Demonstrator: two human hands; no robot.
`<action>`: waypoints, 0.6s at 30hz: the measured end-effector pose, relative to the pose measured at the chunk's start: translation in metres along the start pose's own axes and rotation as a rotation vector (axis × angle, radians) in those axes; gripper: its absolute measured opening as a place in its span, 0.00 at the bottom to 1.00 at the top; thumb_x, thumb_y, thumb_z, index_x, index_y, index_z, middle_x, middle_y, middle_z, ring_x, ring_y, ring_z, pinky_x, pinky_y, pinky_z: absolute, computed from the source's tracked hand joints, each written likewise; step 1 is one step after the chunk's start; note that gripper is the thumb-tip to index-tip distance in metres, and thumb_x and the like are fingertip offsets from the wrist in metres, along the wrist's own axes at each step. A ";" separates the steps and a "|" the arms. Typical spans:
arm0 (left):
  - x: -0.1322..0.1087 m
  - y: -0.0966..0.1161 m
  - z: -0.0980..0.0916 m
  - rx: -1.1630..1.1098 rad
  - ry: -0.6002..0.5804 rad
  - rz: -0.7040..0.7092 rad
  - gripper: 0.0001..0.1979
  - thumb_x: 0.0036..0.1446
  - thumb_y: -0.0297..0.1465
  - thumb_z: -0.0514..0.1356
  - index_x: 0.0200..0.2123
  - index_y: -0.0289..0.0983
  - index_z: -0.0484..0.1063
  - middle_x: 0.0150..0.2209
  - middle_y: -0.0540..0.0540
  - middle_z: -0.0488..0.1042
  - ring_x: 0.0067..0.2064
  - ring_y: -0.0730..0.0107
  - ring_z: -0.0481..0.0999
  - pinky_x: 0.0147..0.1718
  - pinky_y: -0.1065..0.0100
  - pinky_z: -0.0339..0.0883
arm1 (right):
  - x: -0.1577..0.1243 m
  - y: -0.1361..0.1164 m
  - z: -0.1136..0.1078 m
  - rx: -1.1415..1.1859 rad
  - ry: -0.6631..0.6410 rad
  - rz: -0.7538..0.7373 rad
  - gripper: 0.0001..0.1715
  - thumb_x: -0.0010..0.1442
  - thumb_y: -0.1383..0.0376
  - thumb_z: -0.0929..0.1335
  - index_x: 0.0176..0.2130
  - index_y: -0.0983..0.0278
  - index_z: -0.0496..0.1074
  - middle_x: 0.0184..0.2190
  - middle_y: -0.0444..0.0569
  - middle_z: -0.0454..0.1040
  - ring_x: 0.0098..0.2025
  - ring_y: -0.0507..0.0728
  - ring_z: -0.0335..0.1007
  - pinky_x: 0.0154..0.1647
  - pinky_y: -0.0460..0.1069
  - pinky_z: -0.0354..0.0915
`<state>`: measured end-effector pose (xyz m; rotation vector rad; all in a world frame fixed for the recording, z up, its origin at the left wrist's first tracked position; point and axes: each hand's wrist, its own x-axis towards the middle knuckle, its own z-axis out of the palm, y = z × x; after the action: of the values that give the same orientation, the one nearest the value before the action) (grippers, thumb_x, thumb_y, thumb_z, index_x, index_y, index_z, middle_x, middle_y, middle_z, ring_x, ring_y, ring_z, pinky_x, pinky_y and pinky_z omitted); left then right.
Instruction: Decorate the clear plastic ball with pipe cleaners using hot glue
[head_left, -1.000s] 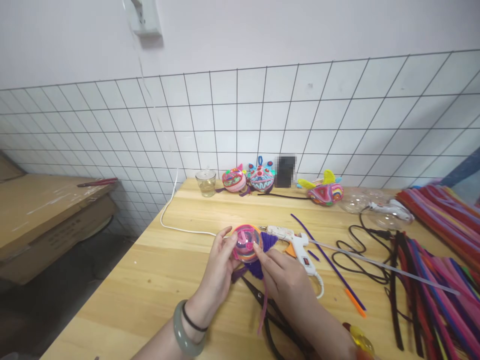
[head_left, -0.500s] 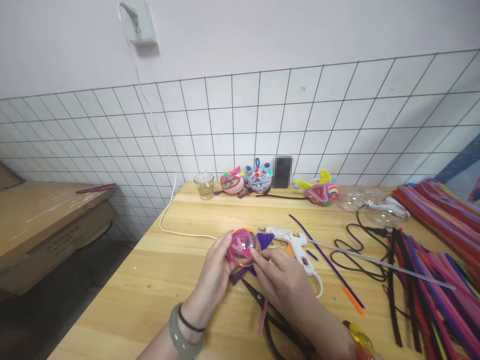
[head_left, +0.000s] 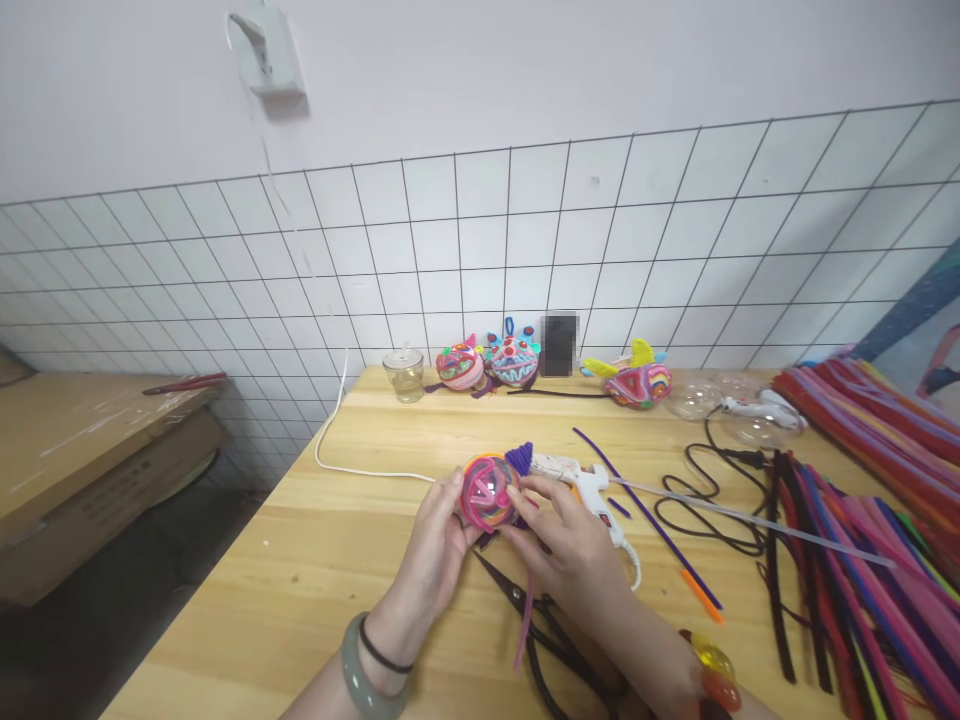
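Between my hands is a clear plastic ball point(head_left: 486, 492) decorated with pink and orange pipe cleaners, with a purple coiled cone point(head_left: 519, 459) at its upper right. My left hand point(head_left: 436, 530) is wrapped round the ball's left side. My right hand point(head_left: 564, 535) pinches its right side with thumb and fingers. A pink pipe cleaner point(head_left: 525, 630) hangs down below my right hand. Black-handled scissors point(head_left: 517, 597) lie under my right hand and forearm, partly hidden. Just beyond my right hand lies a white glue gun point(head_left: 592, 490) with a long glue stick in its back.
Finished pipe-cleaner fish point(head_left: 637, 385) and round figures point(head_left: 514, 362) stand along the wall beside a glass cup point(head_left: 404, 375). Bundles of coloured pipe cleaners point(head_left: 847, 540) cover the right side. Clear ball halves point(head_left: 757, 428) and a black cord point(head_left: 697, 490) lie nearby. A cardboard box point(head_left: 97, 470) stands at left.
The ball has turned slightly in my hands, so the purple cone points more upward and the purple piece below is more hidden. My right-hand fingers have shifted along the ball's side.
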<state>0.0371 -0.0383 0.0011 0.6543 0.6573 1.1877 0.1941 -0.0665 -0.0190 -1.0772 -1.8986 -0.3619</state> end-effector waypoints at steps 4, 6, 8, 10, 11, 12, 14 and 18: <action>-0.001 -0.001 0.000 0.003 -0.020 -0.031 0.12 0.59 0.37 0.58 0.41 0.35 0.71 0.46 0.39 0.75 0.44 0.63 0.74 0.41 0.62 0.71 | -0.003 0.008 0.002 0.077 0.014 0.022 0.15 0.63 0.65 0.67 0.50 0.64 0.71 0.46 0.59 0.72 0.48 0.60 0.72 0.43 0.55 0.73; -0.002 -0.002 0.000 0.013 -0.023 -0.038 0.11 0.59 0.37 0.59 0.40 0.36 0.70 0.45 0.40 0.75 0.43 0.64 0.74 0.40 0.62 0.71 | -0.005 0.013 0.003 0.120 0.012 0.024 0.16 0.62 0.66 0.68 0.51 0.63 0.71 0.47 0.59 0.71 0.49 0.60 0.71 0.45 0.55 0.73; -0.002 -0.002 0.000 0.030 -0.014 -0.044 0.11 0.58 0.36 0.60 0.41 0.37 0.68 0.44 0.43 0.74 0.42 0.66 0.74 0.39 0.63 0.71 | -0.007 0.017 0.004 0.156 0.002 0.027 0.18 0.61 0.66 0.69 0.52 0.62 0.70 0.48 0.58 0.71 0.50 0.60 0.71 0.45 0.55 0.73; -0.002 -0.002 0.001 0.047 0.006 -0.054 0.14 0.56 0.35 0.62 0.43 0.39 0.66 0.45 0.44 0.74 0.41 0.67 0.74 0.38 0.63 0.71 | -0.007 0.018 0.004 0.182 -0.012 0.029 0.19 0.60 0.67 0.69 0.52 0.61 0.70 0.47 0.58 0.72 0.49 0.60 0.71 0.45 0.55 0.73; -0.002 -0.001 0.002 0.056 0.010 -0.063 0.16 0.55 0.35 0.63 0.45 0.40 0.65 0.46 0.44 0.73 0.42 0.66 0.74 0.38 0.62 0.71 | -0.007 0.019 0.004 0.190 -0.019 0.027 0.20 0.60 0.67 0.69 0.52 0.61 0.70 0.47 0.57 0.72 0.49 0.60 0.71 0.45 0.55 0.73; -0.002 -0.001 0.002 0.070 0.014 -0.069 0.19 0.54 0.35 0.64 0.47 0.41 0.63 0.47 0.43 0.73 0.42 0.66 0.75 0.39 0.61 0.71 | -0.007 0.019 0.003 0.193 -0.025 0.024 0.20 0.60 0.67 0.69 0.53 0.60 0.70 0.47 0.57 0.72 0.49 0.60 0.71 0.45 0.55 0.73; -0.002 0.000 0.002 0.108 0.001 -0.077 0.22 0.52 0.34 0.65 0.49 0.41 0.63 0.49 0.42 0.73 0.44 0.64 0.75 0.40 0.61 0.71 | -0.005 0.018 0.002 0.195 -0.033 0.018 0.19 0.61 0.67 0.69 0.52 0.60 0.70 0.47 0.57 0.72 0.49 0.60 0.72 0.44 0.55 0.73; -0.002 0.001 0.001 0.240 -0.028 -0.060 0.22 0.50 0.34 0.67 0.48 0.38 0.67 0.49 0.40 0.74 0.47 0.61 0.74 0.44 0.62 0.68 | -0.003 0.015 -0.001 0.172 -0.047 0.007 0.18 0.61 0.67 0.68 0.52 0.59 0.70 0.47 0.56 0.73 0.49 0.61 0.72 0.44 0.55 0.73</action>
<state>0.0370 -0.0398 0.0024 0.8451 0.7985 1.0510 0.2070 -0.0596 -0.0232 -0.9842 -1.9292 -0.1664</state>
